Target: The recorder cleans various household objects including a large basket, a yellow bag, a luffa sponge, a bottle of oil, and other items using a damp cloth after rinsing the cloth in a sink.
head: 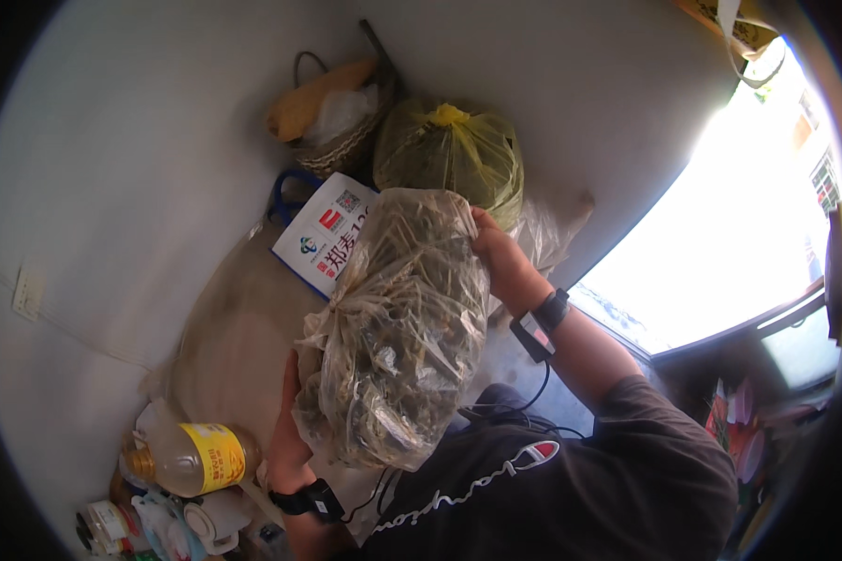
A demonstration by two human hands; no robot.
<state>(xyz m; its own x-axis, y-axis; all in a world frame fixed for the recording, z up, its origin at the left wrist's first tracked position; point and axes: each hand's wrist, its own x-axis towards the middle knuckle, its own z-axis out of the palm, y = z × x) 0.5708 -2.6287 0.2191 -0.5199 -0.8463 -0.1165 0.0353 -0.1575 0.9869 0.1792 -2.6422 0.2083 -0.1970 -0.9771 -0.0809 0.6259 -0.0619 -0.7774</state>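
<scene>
A large clear plastic bag (407, 315), filled with dry, greyish-brown plant-like matter, is held up in front of my chest. My right hand (495, 252) grips its upper right edge. My left hand (291, 428) is against its lower left side, with the fingers partly hidden by the plastic. The bag is gathered into a knot at its left side. Just behind it, a white printed bag (323, 231) with blue handles is partly covered. A yellow-tinted plastic bag (449, 154), tied at the top, stands beyond.
A woven basket (337, 151) holding a tan object and clear plastic is in the corner. A large plastic bottle (196, 459) with a yellow label lies at lower left, near a pale mug (210, 522). A wall socket (28, 291) is left; a bright opening (709, 231) is right.
</scene>
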